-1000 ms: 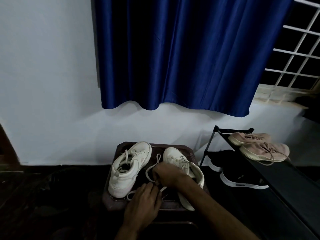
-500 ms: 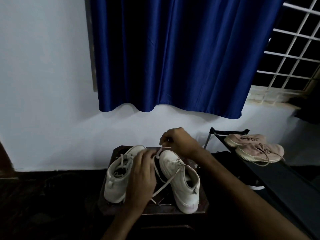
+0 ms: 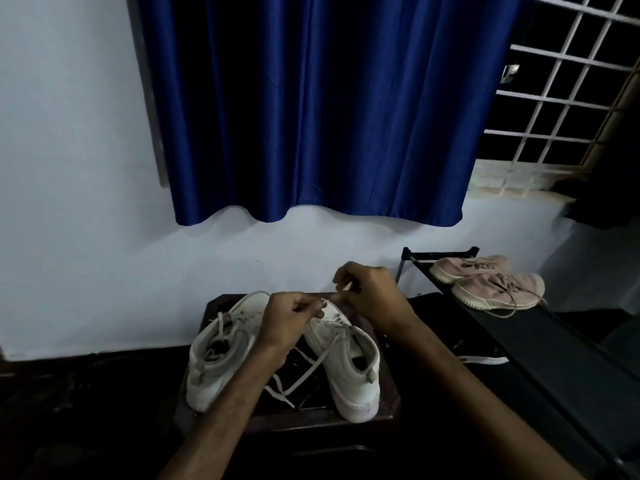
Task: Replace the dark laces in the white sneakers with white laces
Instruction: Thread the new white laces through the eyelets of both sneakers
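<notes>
Lace [image 3: 313, 367] was pinched by left hand [image 3: 289, 318] and right hand [image 3: 372, 297] above right sneaker [image 3: 349, 372], held taut, probably for threading.

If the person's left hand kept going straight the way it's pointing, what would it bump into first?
Most likely the right hand: the left hand points toward it, and both pinch a white lace. Depth is unclear from this view, so the right sneaker below could come first.

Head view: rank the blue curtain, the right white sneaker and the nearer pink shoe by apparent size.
blue curtain
right white sneaker
nearer pink shoe
The last two are unsure: the sneaker sits closer.
</notes>
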A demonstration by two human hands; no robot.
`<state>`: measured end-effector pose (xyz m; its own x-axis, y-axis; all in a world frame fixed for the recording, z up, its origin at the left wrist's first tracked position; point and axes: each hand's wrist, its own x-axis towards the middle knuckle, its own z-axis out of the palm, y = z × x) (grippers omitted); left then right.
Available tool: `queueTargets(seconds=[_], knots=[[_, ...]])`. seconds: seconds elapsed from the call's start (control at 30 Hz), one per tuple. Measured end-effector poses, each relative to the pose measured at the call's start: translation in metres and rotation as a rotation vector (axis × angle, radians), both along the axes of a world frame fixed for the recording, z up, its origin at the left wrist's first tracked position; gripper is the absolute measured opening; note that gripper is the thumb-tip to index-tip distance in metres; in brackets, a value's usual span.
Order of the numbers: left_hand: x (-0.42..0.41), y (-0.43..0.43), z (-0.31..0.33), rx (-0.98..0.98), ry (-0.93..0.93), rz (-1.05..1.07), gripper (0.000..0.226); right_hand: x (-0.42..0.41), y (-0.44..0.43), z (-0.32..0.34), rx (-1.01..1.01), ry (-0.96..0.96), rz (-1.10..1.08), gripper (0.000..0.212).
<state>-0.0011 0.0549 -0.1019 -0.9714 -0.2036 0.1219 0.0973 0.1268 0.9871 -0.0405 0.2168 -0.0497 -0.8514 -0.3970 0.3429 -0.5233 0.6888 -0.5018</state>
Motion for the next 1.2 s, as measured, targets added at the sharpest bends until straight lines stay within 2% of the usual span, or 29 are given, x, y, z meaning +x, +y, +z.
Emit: queueTargets(seconds=[0.17,0.4,0.5,0.67,0.97,1.07,1.2], knots=[[0.002,0.018,-0.018,-0.171,-0.012,0.106,0.006,0.008,0.029,-0.022,0.292,-0.218,-0.016,0.023],[0.011,0.055,-0.022,-0.457,0.051,0.097,0.006,0.018,0.043,-0.046,0.042,-0.109,-0.100,0.008],[0.011,0.064,-0.019,-0.616,0.036,0.165,0.007,0.018,0.047,-0.052,-0.051,-0.097,-0.108,0.013],[0.006,0.075,-0.021,-0.637,0.011,0.177,0.009,0.015,0.054,-0.063,-0.206,-0.205,-0.155,0.030],[0.004,0.077,-0.025,-0.533,-0.010,0.191,0.013,0.017,0.053,-0.067,-0.174,-0.135,-0.169,0.026],[0.004,0.077,-0.024,-0.565,-0.007,0.214,0.014,0.018,0.050,-0.069,-0.173,-0.106,-0.199,0.029],[0.004,0.078,-0.022,-0.645,0.030,0.219,0.008,0.020,0.044,-0.076,-0.234,-0.097,-0.244,0.023]])
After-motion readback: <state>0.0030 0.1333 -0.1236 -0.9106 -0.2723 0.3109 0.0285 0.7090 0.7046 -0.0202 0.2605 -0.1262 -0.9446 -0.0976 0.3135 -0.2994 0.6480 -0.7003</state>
